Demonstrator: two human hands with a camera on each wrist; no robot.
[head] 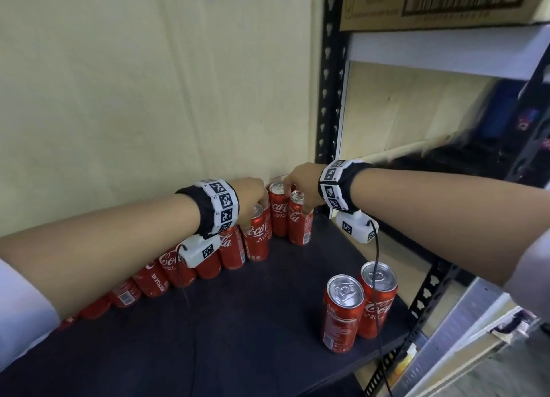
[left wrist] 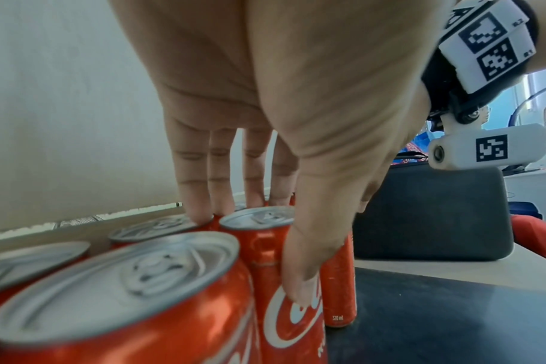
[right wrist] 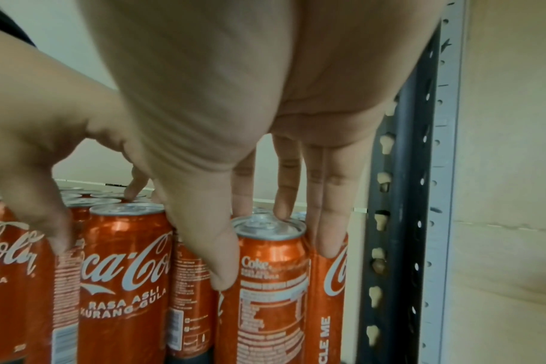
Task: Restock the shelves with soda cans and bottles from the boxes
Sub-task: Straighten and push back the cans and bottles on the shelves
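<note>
Held cans: two, upright at the far end of the dark shelf (head: 268, 322).
Left hand (head: 253, 198): grips one can (head: 257, 236) from above.
Right hand (head: 300, 182): grips another can (head: 300, 224), beside the post (head: 329, 99).
Loose cans: two (head: 357, 304), near right.
Back row (head: 178, 265): count unclear.

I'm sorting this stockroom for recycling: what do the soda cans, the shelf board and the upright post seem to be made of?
Soda cans: seemingly thin metal, likely aluminium; bare silvery tops with pull tabs, glossy red printed sides.
Shelf board: a dark, matte, flat panel; possibly coated wood or laminate, the look leaves it open.
Upright post: probably steel, painted black, with punched keyhole slots along it.
</note>
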